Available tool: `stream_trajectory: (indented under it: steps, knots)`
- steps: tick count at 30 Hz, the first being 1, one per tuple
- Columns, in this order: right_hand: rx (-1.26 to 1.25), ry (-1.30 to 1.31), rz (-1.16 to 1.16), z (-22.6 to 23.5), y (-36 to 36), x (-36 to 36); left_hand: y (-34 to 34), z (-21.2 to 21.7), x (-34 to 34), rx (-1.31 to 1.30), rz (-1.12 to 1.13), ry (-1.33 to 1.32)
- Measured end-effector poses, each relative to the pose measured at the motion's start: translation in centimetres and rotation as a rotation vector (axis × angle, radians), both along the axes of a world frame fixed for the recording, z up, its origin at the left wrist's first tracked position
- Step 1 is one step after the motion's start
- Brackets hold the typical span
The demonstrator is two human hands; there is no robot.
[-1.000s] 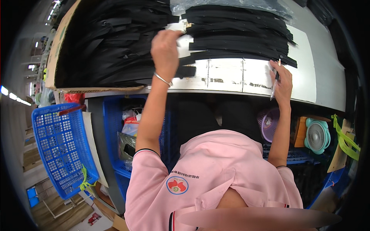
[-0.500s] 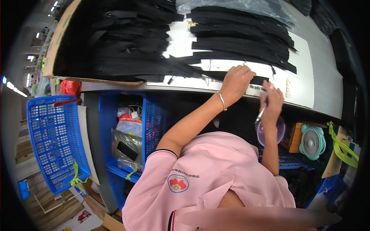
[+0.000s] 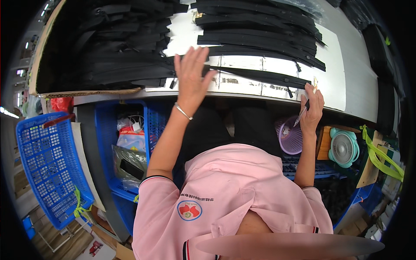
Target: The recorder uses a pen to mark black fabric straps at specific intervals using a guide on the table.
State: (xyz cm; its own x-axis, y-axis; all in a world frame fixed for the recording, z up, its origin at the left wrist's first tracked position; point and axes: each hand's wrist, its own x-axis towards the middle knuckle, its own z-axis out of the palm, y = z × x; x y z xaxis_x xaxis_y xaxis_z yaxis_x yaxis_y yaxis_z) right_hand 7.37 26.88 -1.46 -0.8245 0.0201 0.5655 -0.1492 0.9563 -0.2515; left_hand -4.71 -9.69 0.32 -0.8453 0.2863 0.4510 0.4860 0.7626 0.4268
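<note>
Nearest the camera, a pink shirt (image 3: pixel 234 195) is seen, from which both forearms reach up toward the bench (image 3: pixel 338 82). Under the bench edge, a blue crate (image 3: pixel 117 130) stuffed with bags is found at the left, a purple basket (image 3: pixel 289 138) and a small teal fan (image 3: pixel 344 147) at the right. The right hand (image 3: pixel 313 112) is closed around a thin pen-like tool (image 3: pixel 302 116) at the bench's front edge, just beside the end of a long black strip (image 3: pixel 260 77). The left hand (image 3: pixel 192 78) is held open with fingers spread, above the near end of that strip; whether it is touched cannot be told. Farther back, stacks of black strips (image 3: pixel 260 30) are laid across the white bench top, with a darker heap (image 3: pixel 112 47) at the left.
</note>
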Motion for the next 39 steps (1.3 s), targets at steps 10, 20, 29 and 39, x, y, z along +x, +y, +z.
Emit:
stream_trajectory:
  steps: [10, 20, 29, 39]
  knots:
    - [-0.027, 0.022, -0.006, -0.4, 0.1, -0.3, -5.0, 0.0, -1.9, 0.058, 0.134, 0.113]
    - [0.118, -0.003, -0.012, 0.3, 0.3, -0.5, 0.4, -0.5, 3.6, -0.181, -0.149, -0.088]
    - [0.156, 0.021, -0.071, -0.2, 0.0, -0.3, 1.5, 1.2, 7.0, -0.145, -0.026, -0.170]
    - [0.231, 0.041, -0.111, -0.5, -0.4, 0.3, 1.2, 0.0, 4.6, -0.137, -0.100, -0.189]
